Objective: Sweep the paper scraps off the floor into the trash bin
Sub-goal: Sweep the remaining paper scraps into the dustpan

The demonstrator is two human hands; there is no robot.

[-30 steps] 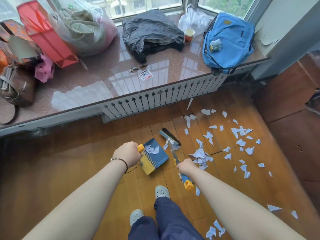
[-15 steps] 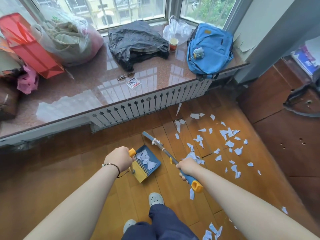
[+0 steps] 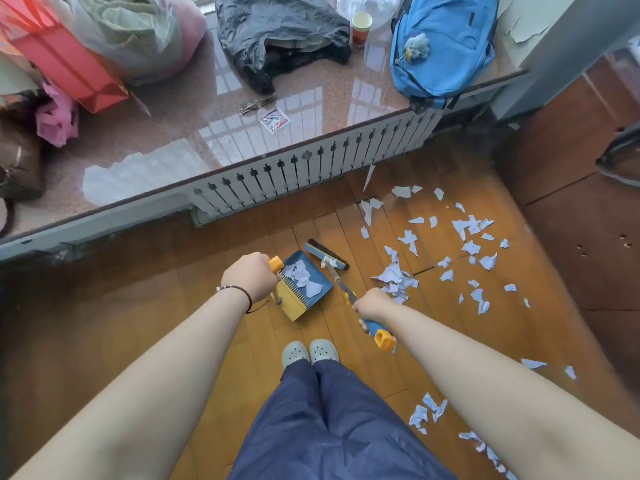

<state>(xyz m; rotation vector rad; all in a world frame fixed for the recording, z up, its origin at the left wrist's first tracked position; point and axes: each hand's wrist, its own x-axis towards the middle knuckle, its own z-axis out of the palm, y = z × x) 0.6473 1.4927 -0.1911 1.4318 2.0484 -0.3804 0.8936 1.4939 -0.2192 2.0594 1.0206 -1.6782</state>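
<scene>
My left hand grips the orange-topped handle of a blue and yellow dustpan that stands on the wooden floor and holds several white paper scraps. My right hand grips the blue and orange handle of a broom; its dark brush head rests on the floor just beyond the dustpan's mouth. A pile of paper scraps lies right of the broom, and more scraps are scattered farther right. No trash bin is in view.
A polished stone window ledge with a slatted radiator cover runs across the top, carrying bags, a black plastic bag, a cup and a blue backpack. Brown cabinets stand right. My feet in pale clogs are below the dustpan.
The brush head has drawn in to the dustpan's mouth, and more scraps lie in the pan than before. The view has tilted down; both hands keep their grips.
</scene>
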